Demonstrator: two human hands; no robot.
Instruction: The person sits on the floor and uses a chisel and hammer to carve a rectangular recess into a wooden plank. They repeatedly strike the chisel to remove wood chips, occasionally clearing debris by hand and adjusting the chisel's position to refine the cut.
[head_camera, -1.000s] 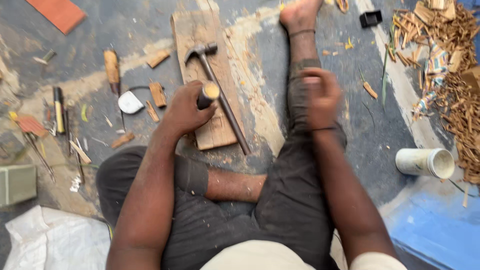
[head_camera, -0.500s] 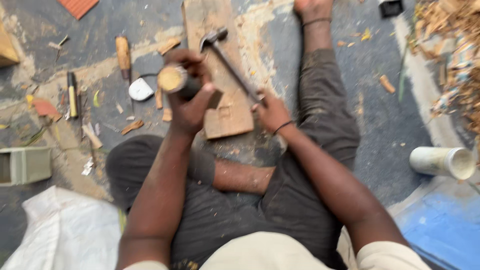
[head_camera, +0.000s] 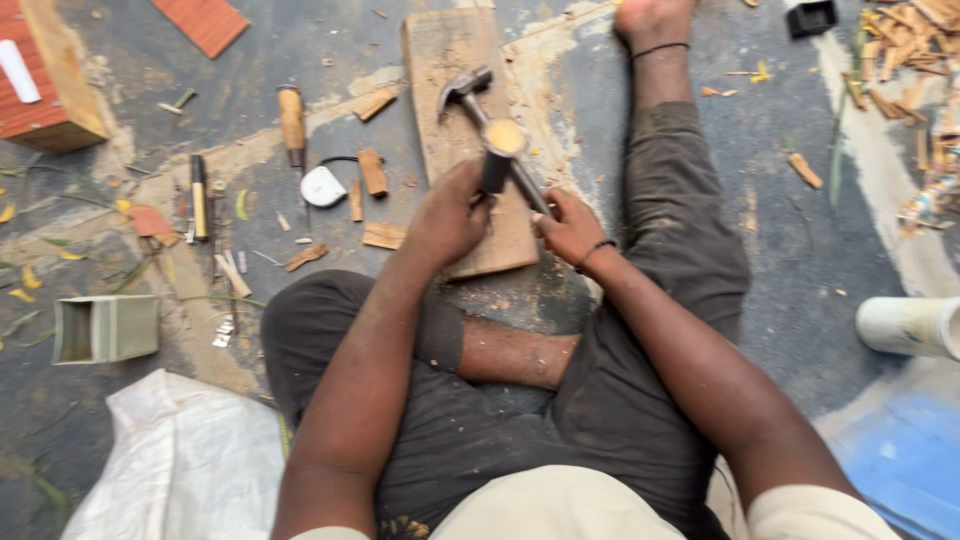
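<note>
Left hand (head_camera: 450, 218) is wrapped around a short dark tool (head_camera: 497, 160) with a round pale top, looks like a chisel or punch handle, held upright over the wooden board (head_camera: 462, 75) that lies on the floor between the legs. Right hand (head_camera: 570, 228) is closed on the bottom end of the hammer (head_camera: 478, 95) handle, and the hammer head sits up near the far end of the board, its shaft running diagonally back toward the wrist. So both hands are gripping, nothing loose.

If it were me doing this bit, I'd say keep the tool dead vertical and hold it low enough that the fingers stay clear of the struck end. That pale top is a small target, so short controlled taps beat a big swing, and eyes on the cutting end rather than the hammer. The board isn't clamped, so I reckon it could skid on that concrete floor (head_camera: 800, 260); a foot or knee against its edge would help.

Around the board: small wood offcuts (head_camera: 372, 172) just off its left edge, a wooden-handled tool (head_camera: 291, 118) and a white tape measure (head_camera: 323, 187) beside them, a slim dark and yellow tool (head_camera: 198, 196) further left. A little open green box (head_camera: 105, 328) sits near the left edge of the floor, a white sack (head_camera: 180, 465) at the bottom left, a white pipe end (head_camera: 908, 326) on the right, and a heap of wood shavings (head_camera: 915, 45) in the top right corner.
</note>
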